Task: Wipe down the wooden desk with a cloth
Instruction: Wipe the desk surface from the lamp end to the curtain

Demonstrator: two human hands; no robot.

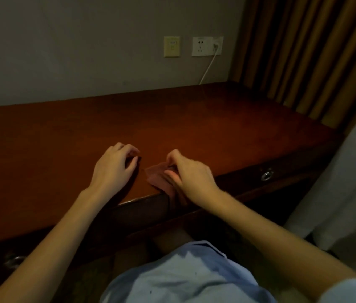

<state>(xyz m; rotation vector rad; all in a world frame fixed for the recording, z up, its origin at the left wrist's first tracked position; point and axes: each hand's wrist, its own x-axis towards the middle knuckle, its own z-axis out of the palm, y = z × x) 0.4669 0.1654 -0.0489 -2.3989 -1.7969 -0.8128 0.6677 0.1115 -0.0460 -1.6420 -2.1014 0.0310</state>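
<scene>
The small reddish-brown cloth [156, 174] lay at the front edge of the wooden desk [194, 119], with one part hanging over it. The right hand [191, 174] pinched the cloth with curled fingers. The left hand [114, 166] rested near it on the desk, fingers loosely bent, holding nothing.

Broad desk [194, 119] surface ahead — wall [85, 51], curtain [304, 51] bound it.

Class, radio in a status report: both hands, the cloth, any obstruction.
Left hand on wooden desk, empty. Right hand pinches cloth at front edge. White cable far back.
</scene>
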